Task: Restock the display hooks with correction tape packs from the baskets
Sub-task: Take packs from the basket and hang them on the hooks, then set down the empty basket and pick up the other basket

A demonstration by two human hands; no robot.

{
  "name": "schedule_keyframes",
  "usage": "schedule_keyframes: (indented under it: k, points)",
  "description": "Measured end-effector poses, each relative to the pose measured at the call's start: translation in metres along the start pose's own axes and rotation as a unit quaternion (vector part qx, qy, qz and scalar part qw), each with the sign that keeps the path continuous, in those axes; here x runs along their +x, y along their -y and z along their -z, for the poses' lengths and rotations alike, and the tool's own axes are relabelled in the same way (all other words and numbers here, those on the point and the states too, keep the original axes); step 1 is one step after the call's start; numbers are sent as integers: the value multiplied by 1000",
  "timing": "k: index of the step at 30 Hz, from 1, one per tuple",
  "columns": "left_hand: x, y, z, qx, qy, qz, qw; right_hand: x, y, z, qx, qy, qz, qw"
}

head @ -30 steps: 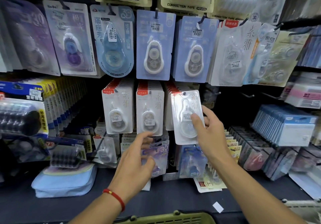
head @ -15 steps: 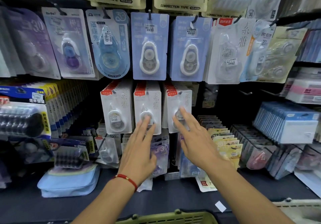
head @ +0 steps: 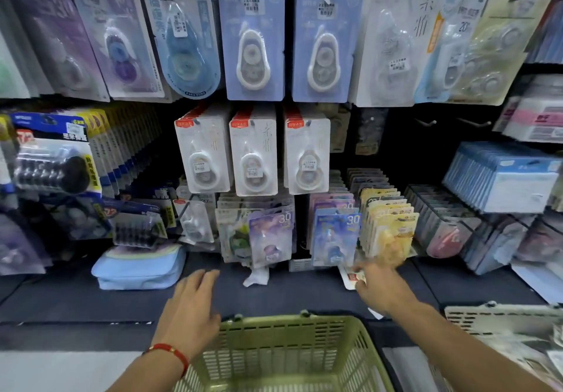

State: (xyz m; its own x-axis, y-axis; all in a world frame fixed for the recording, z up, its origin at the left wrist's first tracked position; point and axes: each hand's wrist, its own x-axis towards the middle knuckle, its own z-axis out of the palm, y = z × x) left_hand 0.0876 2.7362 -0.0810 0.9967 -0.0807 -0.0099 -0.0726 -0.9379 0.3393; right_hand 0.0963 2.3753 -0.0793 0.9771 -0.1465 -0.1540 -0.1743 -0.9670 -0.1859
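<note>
Three rows of white correction tape packs with red tops hang on middle hooks: left (head: 202, 154), centre (head: 253, 155), right (head: 307, 152). A green basket (head: 286, 352) stands below at the front; its inside is hidden. My left hand (head: 190, 309) hovers above the basket's left rim, fingers relaxed, holding nothing. My right hand (head: 380, 288) is low on the dark shelf, blurred, beside a small red-and-white card (head: 353, 277) and just under the yellow packs (head: 390, 233); I cannot tell whether it holds anything.
Larger blue tape packs (head: 253, 38) hang on the upper hooks. Purple and blue "30" packs (head: 271, 236) stand below. A light blue pouch (head: 138, 267) lies at the left. A beige basket (head: 502, 318) sits at the right. Bare hooks (head: 426, 122) stick out right of the white packs.
Both hands have dropped from the white packs on the middle hooks down to shelf level. The pack my right hand held a second ago now hangs on the right row.
</note>
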Motion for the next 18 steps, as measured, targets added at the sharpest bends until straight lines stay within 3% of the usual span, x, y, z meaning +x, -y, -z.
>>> schedule_keyframes:
  k: [3, 5, 7, 9, 11, 12, 14, 15, 17, 18]
  points:
    - [-39, 28, -45, 11, 39, 92, 995, -27, -24, -54, -11, 143, -37, 989]
    - [-74, 46, -77, 4, 60, 149, 987, -53, -30, -91, 49, 176, -52, 982]
    - [-109, 63, -106, 58, 80, 133, 986, -84, -33, -126, 122, 135, -72, 981]
    - [-133, 76, -118, 77, 80, 91, 990, -109, -35, -150, 205, 45, -107, 972]
    - [-151, 74, -120, 58, 67, 73, 993, -119, -31, -162, 322, 0, -143, 936]
    - [-159, 65, -119, 58, 66, 60, 994, -121, -24, -165, 411, 5, -161, 897]
    - [-177, 33, -122, 31, 74, 8, 997, -124, -10, -165, 535, 94, -140, 828]
    - [-186, 10, -126, -13, 75, -23, 997, -128, -2, -164, 540, 171, -85, 820]
    - [-202, -40, -141, -65, 111, -60, 990, -132, 9, -158, 423, 275, 34, 863]
    - [-206, -60, -151, -75, 134, -53, 987, -130, 9, -153, 350, 265, 76, 895]
